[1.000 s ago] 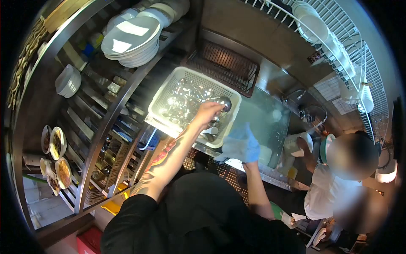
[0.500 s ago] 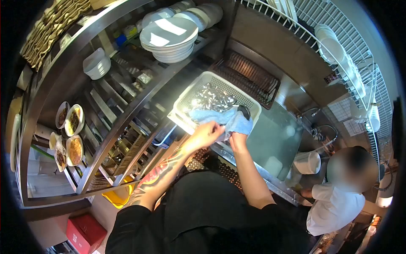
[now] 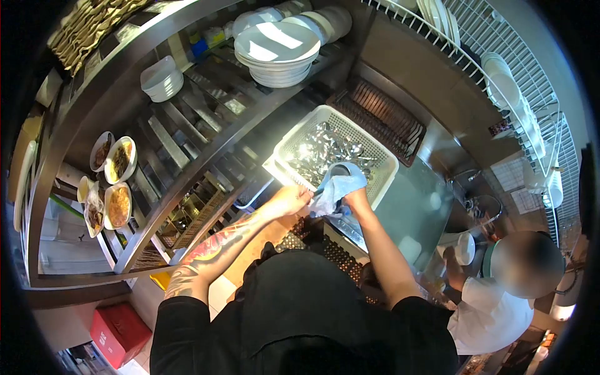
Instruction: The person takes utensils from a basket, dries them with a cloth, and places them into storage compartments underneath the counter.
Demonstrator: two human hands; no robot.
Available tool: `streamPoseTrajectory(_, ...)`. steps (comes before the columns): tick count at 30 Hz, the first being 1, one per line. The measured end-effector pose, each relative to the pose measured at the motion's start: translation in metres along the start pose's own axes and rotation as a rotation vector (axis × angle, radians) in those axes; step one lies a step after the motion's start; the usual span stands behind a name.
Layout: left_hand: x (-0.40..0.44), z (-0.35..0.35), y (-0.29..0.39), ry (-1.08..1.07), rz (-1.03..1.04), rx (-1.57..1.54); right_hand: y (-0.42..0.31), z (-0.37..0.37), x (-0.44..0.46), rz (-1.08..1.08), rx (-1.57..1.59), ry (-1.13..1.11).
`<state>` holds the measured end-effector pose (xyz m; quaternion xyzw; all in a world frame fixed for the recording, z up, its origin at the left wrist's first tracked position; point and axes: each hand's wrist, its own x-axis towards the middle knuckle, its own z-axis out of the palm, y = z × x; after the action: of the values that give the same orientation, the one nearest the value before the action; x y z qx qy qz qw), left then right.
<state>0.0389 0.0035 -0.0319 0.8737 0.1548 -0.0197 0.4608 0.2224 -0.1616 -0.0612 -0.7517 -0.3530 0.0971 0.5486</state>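
Note:
A blue cloth (image 3: 337, 187) is bunched around a rounded metal piece, perhaps a ladle (image 3: 339, 170), at the near edge of a white perforated basket (image 3: 389, 181). My right hand (image 3: 356, 197) grips the cloth from the right, its fingers partly covered by it. My left hand (image 3: 297, 199) is closed just left of the cloth, by the basket's near corner; what its fingers hold is too small to make out. Shiny metal cutlery (image 3: 325, 150) lies heaped in the basket.
Beyond the basket is a brown dish rack (image 3: 381, 115); a water-filled sink (image 3: 425, 206) lies right. A co-worker (image 3: 494, 312) stands at the right near a white container (image 3: 464, 249). Slatted shelves (image 3: 206, 153) on the left hold stacked plates (image 3: 278, 53) and food bowls (image 3: 119, 206).
The cloth came off the cutlery heap and moved toward my body, now around the metal piece. My left hand shifted left, away from my right. The co-worker's arm reaches to the white container again.

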Motion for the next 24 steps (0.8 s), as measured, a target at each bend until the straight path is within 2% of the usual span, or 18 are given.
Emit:
streamPoseTrajectory(1, -0.006, -0.022, 0.021, 0.032, 0.024, 0.132, 0.002, 0.0, 0.003, -0.008, 0.136, -0.014)
streamPoseTrajectory(2, -0.006, -0.025, 0.019, 0.135, 0.143, 0.287, 0.002, -0.001, 0.004, -0.014, 0.272, -0.029)
streamPoseTrajectory(3, -0.011, -0.034, 0.026, 0.147, 0.179, 0.365, -0.013, -0.001, -0.002, -0.068, 0.164, 0.002)
streamPoseTrajectory(5, -0.025, -0.05, 0.042, 0.162, 0.21, 0.442, -0.003, 0.011, -0.009, -0.022, 0.185, -0.044)
streamPoseTrajectory(6, -0.031, -0.056, 0.046, 0.061, 0.19, 0.541, -0.008, 0.016, -0.013, 0.026, 0.21, -0.088)
streamPoseTrajectory(7, -0.035, -0.058, 0.046, -0.045, 0.17, 0.64, -0.012, 0.01, -0.016, -0.132, -0.046, -0.197)
streamPoseTrajectory(8, -0.036, -0.059, 0.042, -0.048, 0.167, 0.639, -0.017, 0.009, -0.019, -0.129, -0.044, -0.199)
streamPoseTrajectory(10, -0.034, -0.058, 0.035, -0.157, 0.281, 0.695, -0.042, 0.006, -0.014, -0.194, -0.71, -0.525)
streamPoseTrajectory(12, -0.027, -0.063, 0.029, -0.198, 0.254, 0.664, -0.039, 0.011, -0.005, -0.145, -0.731, -0.616)
streamPoseTrajectory(14, -0.018, -0.07, 0.016, -0.199, 0.224, 0.554, -0.059, 0.009, 0.002, -0.362, -0.422, -0.483)
streamPoseTrajectory(15, -0.017, -0.079, 0.019, -0.165, 0.27, 0.546, -0.058, 0.015, 0.009, -0.2, -0.368, -0.556)
streamPoseTrajectory(16, -0.019, -0.085, 0.023, -0.133, 0.318, 0.539, -0.057, 0.02, 0.009, -0.202, -0.367, -0.559)
streamPoseTrajectory(17, -0.02, -0.087, 0.023, -0.133, 0.316, 0.54, -0.056, 0.027, 0.009, -0.207, -0.16, -0.393)
streamPoseTrajectory(19, -0.02, -0.09, 0.025, 0.067, 0.298, 0.512, -0.062, 0.036, 0.003, -0.137, 0.125, -0.112)
streamPoseTrajectory(20, -0.023, -0.089, 0.027, 0.072, 0.294, 0.512, -0.059, 0.04, -0.001, -0.14, 0.127, -0.117)
streamPoseTrajectory(22, -0.036, -0.08, 0.037, 0.233, 0.207, 0.439, -0.035, 0.058, -0.006, -0.073, 0.213, 0.083)
streamPoseTrajectory(23, -0.041, -0.07, 0.035, 0.317, 0.224, 0.441, 0.0, 0.081, -0.005, -0.019, 0.142, 0.219)
streamPoseTrajectory(24, -0.044, -0.057, 0.032, 0.388, 0.219, 0.457, 0.008, 0.089, -0.007, -0.017, 0.146, 0.224)
